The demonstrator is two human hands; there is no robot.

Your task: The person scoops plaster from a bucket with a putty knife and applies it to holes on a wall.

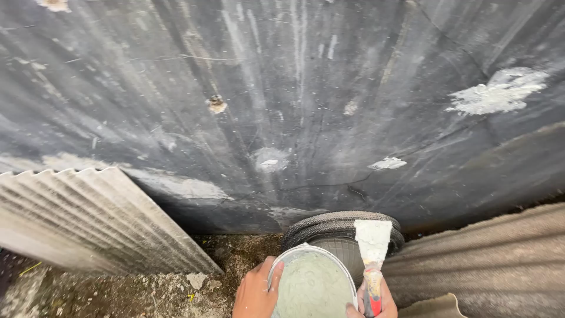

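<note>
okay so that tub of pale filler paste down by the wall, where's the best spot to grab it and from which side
Probably by the rim, from the left side. The tub is round and open-topped, full of wet paste, so a thumb hooked over the edge keeps it level. The left hand already grips the left rim that way; the right hand with the putty knife takes up the right side.

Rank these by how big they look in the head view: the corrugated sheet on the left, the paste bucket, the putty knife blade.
1. Corrugated sheet, clearly largest.
2. Paste bucket, partly cut off by the frame.
3. Putty knife blade, smallest.
</note>
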